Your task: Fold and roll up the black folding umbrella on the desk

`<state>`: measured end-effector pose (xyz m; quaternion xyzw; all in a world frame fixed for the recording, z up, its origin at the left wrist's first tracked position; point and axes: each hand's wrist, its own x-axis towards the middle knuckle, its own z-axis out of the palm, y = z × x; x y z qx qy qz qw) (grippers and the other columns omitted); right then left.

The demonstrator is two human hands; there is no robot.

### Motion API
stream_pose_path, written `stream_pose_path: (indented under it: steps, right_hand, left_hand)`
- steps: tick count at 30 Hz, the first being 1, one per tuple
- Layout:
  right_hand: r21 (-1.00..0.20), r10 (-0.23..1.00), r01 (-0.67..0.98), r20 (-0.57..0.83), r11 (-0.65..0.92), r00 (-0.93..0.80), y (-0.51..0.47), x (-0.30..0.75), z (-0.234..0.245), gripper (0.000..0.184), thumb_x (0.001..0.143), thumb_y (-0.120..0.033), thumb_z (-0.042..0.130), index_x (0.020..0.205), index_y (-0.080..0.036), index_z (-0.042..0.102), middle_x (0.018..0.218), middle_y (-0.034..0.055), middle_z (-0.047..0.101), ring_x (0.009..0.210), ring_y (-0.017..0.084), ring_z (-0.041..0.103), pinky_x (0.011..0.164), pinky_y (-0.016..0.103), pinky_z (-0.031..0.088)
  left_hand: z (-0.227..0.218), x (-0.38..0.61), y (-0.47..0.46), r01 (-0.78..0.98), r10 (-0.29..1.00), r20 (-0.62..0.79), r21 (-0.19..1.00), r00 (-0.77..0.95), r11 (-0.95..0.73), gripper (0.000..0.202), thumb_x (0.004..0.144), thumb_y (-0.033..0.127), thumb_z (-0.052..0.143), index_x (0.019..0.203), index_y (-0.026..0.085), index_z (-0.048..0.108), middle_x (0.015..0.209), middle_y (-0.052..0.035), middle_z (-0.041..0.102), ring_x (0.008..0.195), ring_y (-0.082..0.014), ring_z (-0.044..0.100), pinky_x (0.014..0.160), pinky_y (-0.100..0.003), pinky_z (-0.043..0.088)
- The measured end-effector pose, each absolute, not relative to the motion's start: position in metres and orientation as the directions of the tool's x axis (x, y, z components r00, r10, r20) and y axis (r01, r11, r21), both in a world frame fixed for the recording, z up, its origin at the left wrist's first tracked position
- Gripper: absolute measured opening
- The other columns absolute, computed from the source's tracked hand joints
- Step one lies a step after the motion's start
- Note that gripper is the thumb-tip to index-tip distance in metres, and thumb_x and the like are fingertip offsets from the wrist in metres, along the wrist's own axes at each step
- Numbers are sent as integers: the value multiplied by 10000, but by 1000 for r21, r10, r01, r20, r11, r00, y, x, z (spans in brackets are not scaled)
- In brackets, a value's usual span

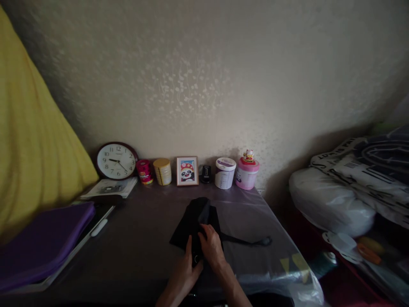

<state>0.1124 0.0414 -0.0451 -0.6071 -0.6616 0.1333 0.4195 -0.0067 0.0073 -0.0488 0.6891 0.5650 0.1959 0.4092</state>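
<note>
A black cloth item (194, 221) lies folded on the dark table (137, 238), with a thin black strap (246, 241) trailing off to its right. Both hands rest on the near end of the cloth. My left hand (185, 266) grips its near edge, thumb pointing up, fingers curled under the fabric. My right hand (211, 247) presses down on the cloth's middle with fingers bent over it. The fabric beneath the hands is hidden.
Along the wall stand a round clock (116, 160), a red tin (144, 171), a yellow tin (162, 171), a framed picture (187, 171), a white tub (225, 172) and a pink jar (247, 174). A purple folder (44, 241) lies left; bedding (345, 187) piles right.
</note>
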Motion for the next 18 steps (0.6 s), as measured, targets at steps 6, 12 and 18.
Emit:
stream_pose_path:
  steps: [6, 12, 18]
  right_hand:
    - [-668, 924, 702, 382, 248, 37, 39, 107, -46, 247, 793, -135, 426, 915, -188, 633, 851, 47, 625, 785, 160, 604, 727, 265, 472]
    - [-619, 925, 744, 380, 253, 2, 35, 106, -44, 239, 797, -93, 433, 889, -195, 629, 864, 35, 610, 818, 145, 576, 744, 236, 441]
    - [-561, 925, 795, 380, 230, 0, 31, 100, -38, 214, 817, -101, 448, 817, -218, 627, 803, 14, 591, 792, 138, 548, 720, 225, 413]
  left_hand:
    - [-50, -5, 8, 659, 945, -189, 751, 268, -37, 777, 804, 318, 443, 1373, 34, -3, 1005, -167, 641, 855, -215, 628, 657, -231, 407]
    - [-42, -3, 4, 667, 959, -175, 745, 222, -18, 882, 802, 323, 459, 1349, 77, -188, 870, -119, 674, 683, -201, 639, 561, -225, 380]
    - [-37, -6, 3, 585, 954, -107, 807, 281, -82, 902, 782, 323, 493, 1361, 107, -165, 822, -70, 669, 651, -178, 630, 569, -226, 388]
